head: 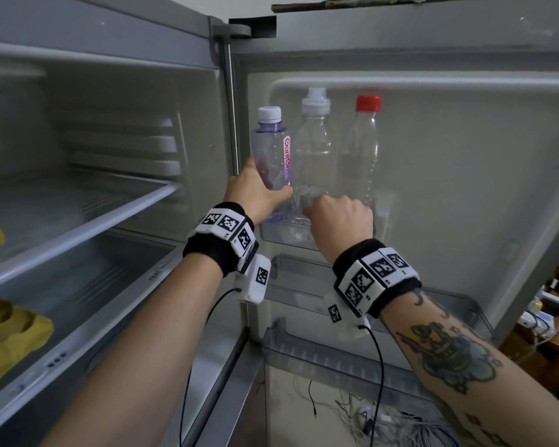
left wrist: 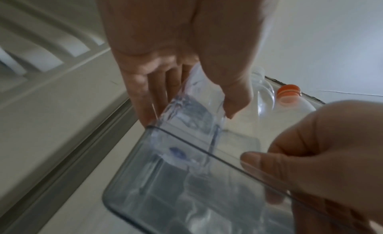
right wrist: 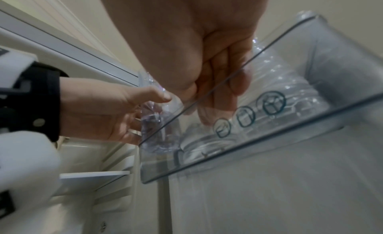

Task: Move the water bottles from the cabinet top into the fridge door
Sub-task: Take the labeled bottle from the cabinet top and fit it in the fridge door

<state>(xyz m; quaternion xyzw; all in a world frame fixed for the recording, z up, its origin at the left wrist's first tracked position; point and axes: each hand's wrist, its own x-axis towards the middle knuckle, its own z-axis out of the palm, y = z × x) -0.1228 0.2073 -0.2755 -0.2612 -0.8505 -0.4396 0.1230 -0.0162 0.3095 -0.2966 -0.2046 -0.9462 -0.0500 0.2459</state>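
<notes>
1. We see three bottles standing in the top door bin (head: 381, 217), centre of the head view: the blue bottle (head: 271, 150) at left, the clear bottle (head: 313, 146) in the middle, the red-cap bottle (head: 362, 146) at right.
2. Left hand (head: 255, 191): fingers and thumb curled round the blue bottle low on its body; its base is down inside the bin, seen through the bin wall in the left wrist view.
3. Right hand (head: 339, 217): fingers curled over the bin rim, around the lower part of the clear bottle as far as we can tell. The right wrist view shows the fingers behind the bin wall, blurred.
4. Progress, our judgement: near the end. Two bottles look seated and the blue bottle is going in or being nudged straight.
5. Left to do: let go of both. The cabinet top is out of frame, so we cannot tell whether more bottles wait there.
6. The lower door bins (head: 336, 353), bottom centre, hold no bottles.
</notes>
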